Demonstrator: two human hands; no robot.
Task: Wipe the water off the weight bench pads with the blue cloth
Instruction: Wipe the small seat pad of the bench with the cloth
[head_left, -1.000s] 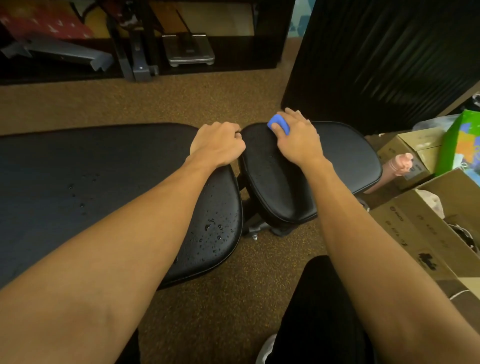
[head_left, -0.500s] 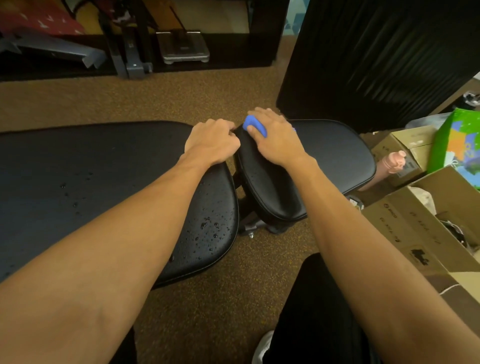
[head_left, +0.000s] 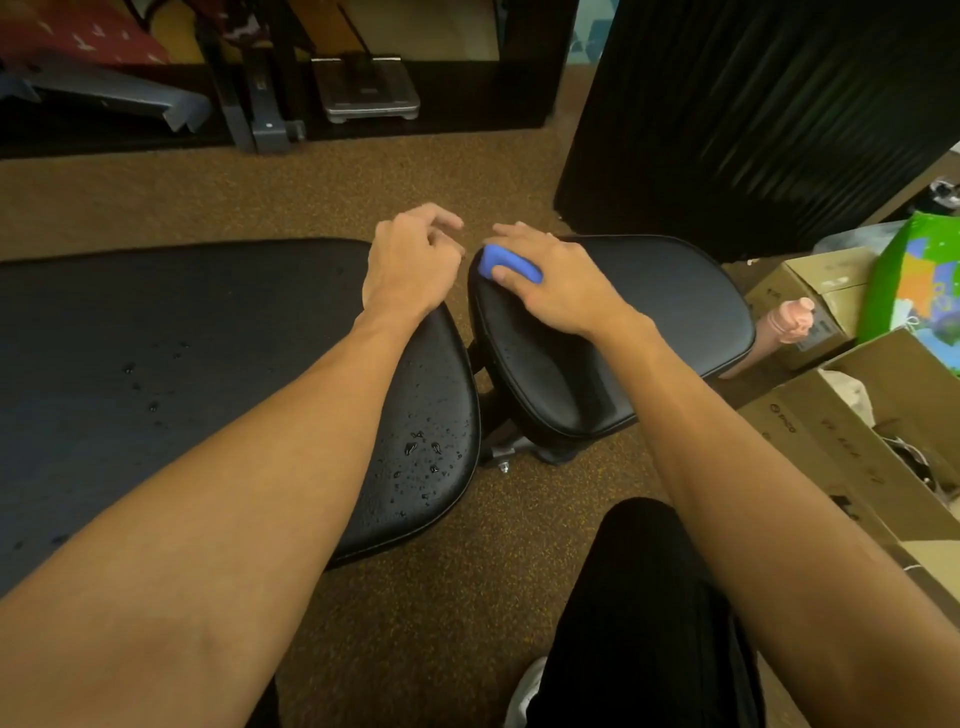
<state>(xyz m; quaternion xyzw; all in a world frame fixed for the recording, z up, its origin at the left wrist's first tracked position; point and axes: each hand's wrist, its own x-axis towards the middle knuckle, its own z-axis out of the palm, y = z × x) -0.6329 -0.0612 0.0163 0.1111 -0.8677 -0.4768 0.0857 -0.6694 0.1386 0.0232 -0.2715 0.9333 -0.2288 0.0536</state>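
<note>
**Cloth on the seat pad's far left rim**

Your right hand (head_left: 561, 280) grasps the bunched blue cloth (head_left: 506, 264). The thumb is wrapped over the cloth and the fingers are spread past it. The hand presses it onto the seat pad (head_left: 675, 291) at that pad's far left corner, right at the edge.

Your left hand (head_left: 410, 265) is just left of the seat pad, across the narrow gap. Its fingers are loosely curled and hold nothing. The fingertips reach past the far edge of the long pad (head_left: 182, 338), over the carpet (head_left: 311, 192). You cannot tell whether the wrist touches that pad.

Water drops (head_left: 423, 447) bead on the long pad's rounded end, left of the seat pad's near edge, and more are scattered further left.

Bare carpet lies beyond the seat pad's far left corner. A black ribbed panel (head_left: 753, 104) stands close behind its far right side. Cardboard boxes (head_left: 831, 441) crowd its right side. Your dark-clad knee (head_left: 639, 597) is in front of its near edge.
</note>
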